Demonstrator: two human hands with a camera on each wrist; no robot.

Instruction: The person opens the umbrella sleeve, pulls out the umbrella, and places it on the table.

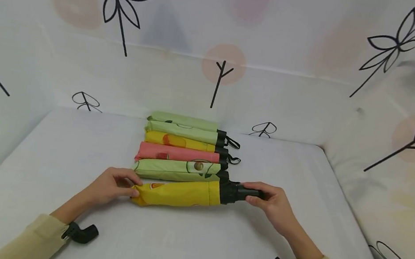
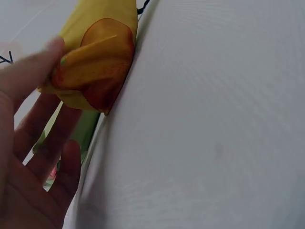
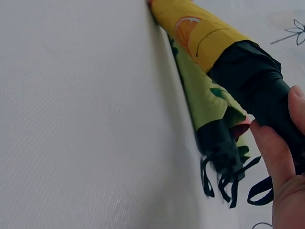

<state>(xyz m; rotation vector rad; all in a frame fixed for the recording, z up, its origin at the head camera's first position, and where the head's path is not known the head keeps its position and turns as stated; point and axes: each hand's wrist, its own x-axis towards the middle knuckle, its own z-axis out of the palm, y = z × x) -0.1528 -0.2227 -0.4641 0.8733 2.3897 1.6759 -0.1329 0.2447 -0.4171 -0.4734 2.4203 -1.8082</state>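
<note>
A folded yellow umbrella (image 1: 182,193) with orange-slice prints lies across between both hands, handle to the right. My left hand (image 1: 114,186) pinches its gathered cloth end; in the left wrist view the thumb is on the yellow cloth (image 2: 95,62) and other fingers are spread below. My right hand (image 1: 270,203) holds the black handle (image 3: 269,102) between thumb and fingers. In the right wrist view, the umbrella appears raised at its handle end. Just behind it lies a green umbrella (image 1: 173,170) with an avocado print.
Farther back, a pink umbrella (image 1: 177,154), another yellow umbrella (image 1: 185,142) and green umbrellas (image 1: 183,132) lie side by side, handles right, with black wrist loops. They rest on a white table (image 1: 181,251). Patterned cloth walls (image 1: 292,48) enclose its back and sides.
</note>
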